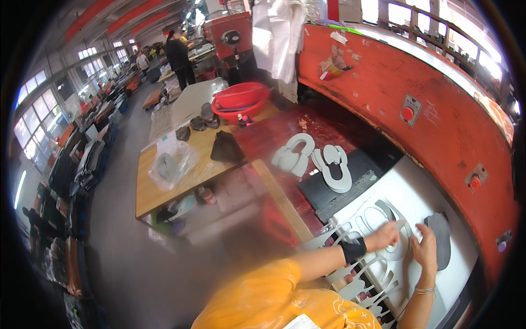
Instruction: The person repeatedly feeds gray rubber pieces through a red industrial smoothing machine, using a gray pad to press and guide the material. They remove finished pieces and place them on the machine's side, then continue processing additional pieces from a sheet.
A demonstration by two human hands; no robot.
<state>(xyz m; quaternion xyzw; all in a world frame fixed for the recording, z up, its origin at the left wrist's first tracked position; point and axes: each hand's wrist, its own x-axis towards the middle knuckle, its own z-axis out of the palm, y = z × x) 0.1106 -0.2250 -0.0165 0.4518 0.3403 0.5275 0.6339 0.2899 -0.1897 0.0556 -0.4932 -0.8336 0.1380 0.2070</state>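
Over a white board (383, 189), my left hand (385, 236), with a black band at its wrist, is closed, and a small light grey piece (401, 223) shows at its fingertips. To its right, my right hand (424, 249) has thumb and forefinger apart and seems to hold nothing. It is beside a dark grey oblong block (439, 241). Light grey sheet material with curved cut-outs (378, 216) lies under and around the hands. Strips of cut sheet (356, 288) hang toward my body over the near edge.
A red machine beam (378, 82) with buttons spans the far right. Stacks of pale U-shaped pieces (335, 169) lie on a dark plate and the dark red table (263, 137). Farther left are a wooden table (156, 194), a plastic bag (174, 164) and red basins (240, 94). People stand far off.
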